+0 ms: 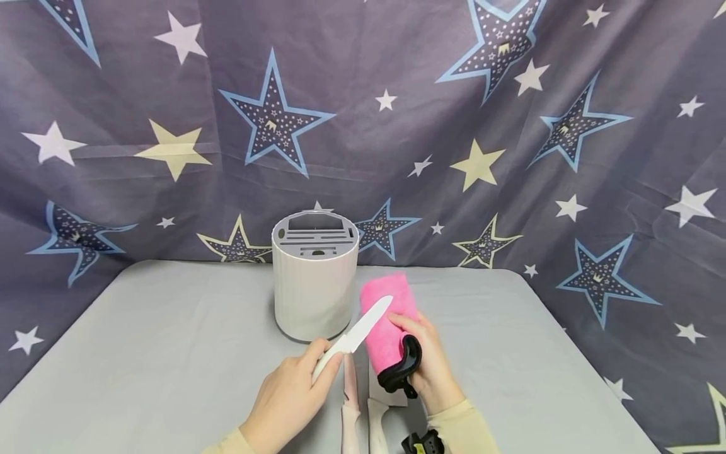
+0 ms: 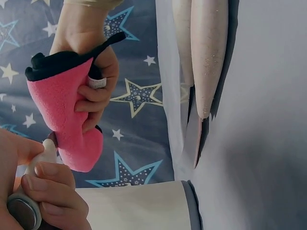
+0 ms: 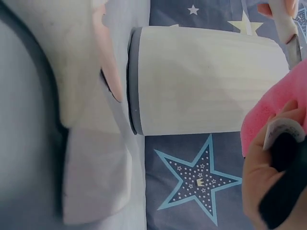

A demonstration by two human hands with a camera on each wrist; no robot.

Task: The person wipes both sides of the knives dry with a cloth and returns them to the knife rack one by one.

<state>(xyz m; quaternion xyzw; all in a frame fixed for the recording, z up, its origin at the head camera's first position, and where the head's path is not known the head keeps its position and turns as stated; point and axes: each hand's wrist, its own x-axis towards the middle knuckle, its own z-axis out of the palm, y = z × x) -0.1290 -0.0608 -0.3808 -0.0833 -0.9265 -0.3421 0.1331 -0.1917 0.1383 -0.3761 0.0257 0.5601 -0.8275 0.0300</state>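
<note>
My left hand (image 1: 286, 394) grips a kitchen knife (image 1: 365, 325) by its white handle, the pale blade angled up and to the right. That blade overlaps a pink plush cloth (image 1: 386, 290) with black trim in the head view. Around the cloth curl the fingers of my right hand (image 1: 437, 369), and a small white tag (image 2: 97, 83) shows beside them in the left wrist view. Below the hands, a second knife (image 1: 351, 391) with a pinkish blade lies on the table. Beside it is a cleaver (image 1: 377, 419), its blade partly hidden under the cloth in the head view.
A white, round knife block (image 1: 314, 296) stands upright behind the hands, with a grey slotted top (image 1: 317, 236). The table (image 1: 170, 353) has a grey cover. A star-patterned curtain (image 1: 363, 157) hangs behind it. A black strapped device (image 1: 422, 443) sits at my right wrist.
</note>
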